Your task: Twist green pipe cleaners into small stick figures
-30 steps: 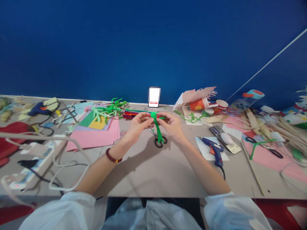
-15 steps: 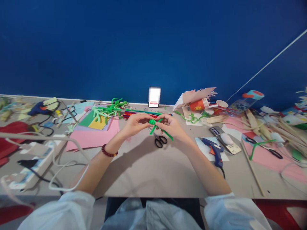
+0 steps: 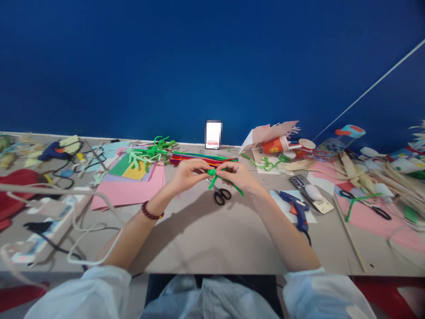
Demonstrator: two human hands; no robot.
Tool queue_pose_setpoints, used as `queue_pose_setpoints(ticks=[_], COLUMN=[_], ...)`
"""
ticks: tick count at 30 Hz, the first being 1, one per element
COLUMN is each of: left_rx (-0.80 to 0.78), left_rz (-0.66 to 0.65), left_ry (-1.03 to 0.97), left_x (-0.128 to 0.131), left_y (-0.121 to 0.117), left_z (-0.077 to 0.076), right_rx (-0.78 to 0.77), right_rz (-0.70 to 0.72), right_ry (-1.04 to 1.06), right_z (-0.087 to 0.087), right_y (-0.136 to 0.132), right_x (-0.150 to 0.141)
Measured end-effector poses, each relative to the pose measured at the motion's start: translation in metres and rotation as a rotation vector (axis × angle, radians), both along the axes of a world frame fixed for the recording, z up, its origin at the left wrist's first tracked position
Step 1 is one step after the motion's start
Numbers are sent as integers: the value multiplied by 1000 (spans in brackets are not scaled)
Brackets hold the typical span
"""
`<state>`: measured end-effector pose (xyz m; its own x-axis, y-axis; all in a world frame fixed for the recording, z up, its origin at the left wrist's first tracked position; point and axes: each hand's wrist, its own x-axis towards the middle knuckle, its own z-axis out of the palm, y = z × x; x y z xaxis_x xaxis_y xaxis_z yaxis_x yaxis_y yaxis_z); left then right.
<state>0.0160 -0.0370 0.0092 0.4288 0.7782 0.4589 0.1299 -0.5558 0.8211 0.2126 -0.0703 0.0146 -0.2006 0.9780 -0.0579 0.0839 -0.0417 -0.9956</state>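
Loose green strands that hang together beneath our fingers a second ago now splay apart, and our left wrist sits a little farther out to the left. We hold both forearms reaching in from the near edge of the desk (image 3: 215, 248), angled inward so that our hands meet in front of us. Our left hand (image 3: 190, 174) has its fingers arched on the far side and its thumb stretched along the near side; it is nearly closed, pinching the knotted head of the green pipe-cleaner piece (image 3: 211, 172) at the fingertips. Our right hand (image 3: 237, 175) bends inward at the wrist, fingers curled and closed in a pinch on the same piece from the right. We keep the piece between the two sets of fingertips, one strand pointing down and left, a longer one slanting down to the right beneath our right hand.

Just below our hands lie scissors (image 3: 222, 196), black handles toward us, blades partly hidden. Beyond our fingers we see a bundle of coloured pipe cleaners (image 3: 186, 159), and behind it an upright phone (image 3: 213, 134). A beaded bracelet (image 3: 152, 211) circles our left wrist; a blue glue gun (image 3: 299, 208) rests right of our right forearm.
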Motion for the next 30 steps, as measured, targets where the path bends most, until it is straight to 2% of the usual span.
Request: queue_pose_setpoints(ticks=[3,7,11,15,22,30], left_rx=[4,10,102,163,87,134], left_rz=[-12,-99,-171,-165,-121,-101], left_ry=[13,56,133,173,159,181], left_x=[0,-2,-4,-4,-2,-1], left_y=[-1,0,-1,-2,-3,-4], left_z=[1,4,6,5,4,2], right_rx=[17,18,38,66,74,68], right_rz=[16,68,116,136,130,127], right_ry=[-23,-88,-89,-60,-55,-29], right_z=[3,10,9,8,8,7], right_y=[-1,-3,-4,-4,-5,-5], right_x=[1,5,10,11,9,7])
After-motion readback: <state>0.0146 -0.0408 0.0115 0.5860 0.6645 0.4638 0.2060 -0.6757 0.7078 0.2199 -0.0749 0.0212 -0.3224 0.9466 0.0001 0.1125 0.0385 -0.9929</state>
